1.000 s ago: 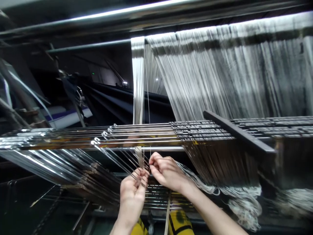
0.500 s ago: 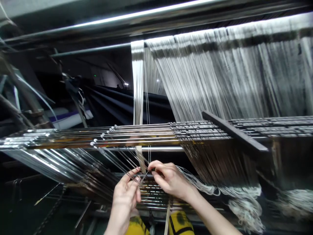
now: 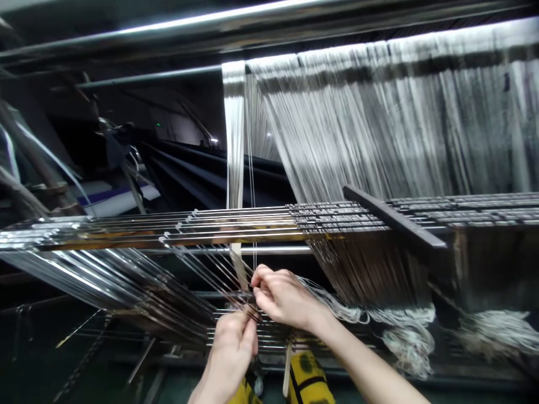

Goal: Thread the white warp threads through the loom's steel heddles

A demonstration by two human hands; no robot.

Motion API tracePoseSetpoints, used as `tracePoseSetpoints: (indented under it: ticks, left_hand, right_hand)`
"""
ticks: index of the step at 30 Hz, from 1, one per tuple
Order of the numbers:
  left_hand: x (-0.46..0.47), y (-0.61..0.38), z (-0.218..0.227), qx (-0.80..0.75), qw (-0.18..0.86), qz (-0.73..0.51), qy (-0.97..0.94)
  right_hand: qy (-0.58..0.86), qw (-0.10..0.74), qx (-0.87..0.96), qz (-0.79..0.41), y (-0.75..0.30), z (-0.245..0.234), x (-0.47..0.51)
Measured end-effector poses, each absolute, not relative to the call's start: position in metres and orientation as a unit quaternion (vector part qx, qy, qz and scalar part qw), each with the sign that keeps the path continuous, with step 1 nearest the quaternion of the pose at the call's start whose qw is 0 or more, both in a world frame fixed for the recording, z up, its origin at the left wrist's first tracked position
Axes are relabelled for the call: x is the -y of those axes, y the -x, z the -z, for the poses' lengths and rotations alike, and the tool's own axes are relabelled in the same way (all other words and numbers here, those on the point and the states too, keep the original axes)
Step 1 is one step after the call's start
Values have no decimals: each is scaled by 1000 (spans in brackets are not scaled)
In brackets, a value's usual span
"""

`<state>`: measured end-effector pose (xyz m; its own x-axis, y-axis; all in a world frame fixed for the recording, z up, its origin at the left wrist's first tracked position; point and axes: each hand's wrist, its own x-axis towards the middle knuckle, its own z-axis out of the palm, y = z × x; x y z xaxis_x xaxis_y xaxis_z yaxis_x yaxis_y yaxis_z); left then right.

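Observation:
Low in the middle of the head view my left hand [image 3: 233,339] is closed, its thumb and fingers pressed together at the lower part of a few thin wire heddles [image 3: 202,273]. These slant down from the loom's metal rods [image 3: 236,220]. Just above and to its right, my right hand [image 3: 283,294] pinches near the end of a couple of fine warp threads [image 3: 254,241]; its fingertips partly hide them. A flat band of pale warp yarn [image 3: 234,134] hangs down behind the rods and ends close to both hands.
A wide sheet of pale warp [image 3: 357,129] fills the right side, passing into packed heddles [image 3: 345,269]. A dark bar [image 3: 393,216] crosses the rods. Knotted yarn ends [image 3: 408,342] hang at lower right. More metal heddles [image 3: 84,275] bunch at left. A flat wooden stick [image 3: 288,367] stands below.
My left hand has turned and closed, its fingers now gathered beside the right hand's fingertips. The right hand keeps its pinch. The whole view has shifted slightly.

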<state>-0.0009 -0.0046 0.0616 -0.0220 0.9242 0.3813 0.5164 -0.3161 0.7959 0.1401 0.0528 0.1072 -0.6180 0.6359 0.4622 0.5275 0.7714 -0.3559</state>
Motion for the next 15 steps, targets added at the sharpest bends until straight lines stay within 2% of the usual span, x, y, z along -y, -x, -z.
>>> tracePoseSetpoints:
  ticks: [2,5,8,11,13,15]
  left_hand:
    - [8,4,-60,-541,235,-473,-655]
    - [13,6,-64,-506,265,-599,-561]
    - [10,8,-70,-436,436,-682,-393]
    - [6,12,-66,-409,564,-637,-330]
    - [5,13,-60,-417,573,-616,-343]
    - [6,13,-56,-415,572,-604,-369]
  right_hand:
    - [326,291,894,-98,-140,-107,-50]
    - [316,291,897,-100,-138,-105,-49]
    - [289,323,886,-164,-141,-101,-54]
    - [267,395,826,-300,-149,-93,-61]
    - [259,433,782,-367,-153,-89,-65]
    - [259,449,764,-385,-155,-86,-68]
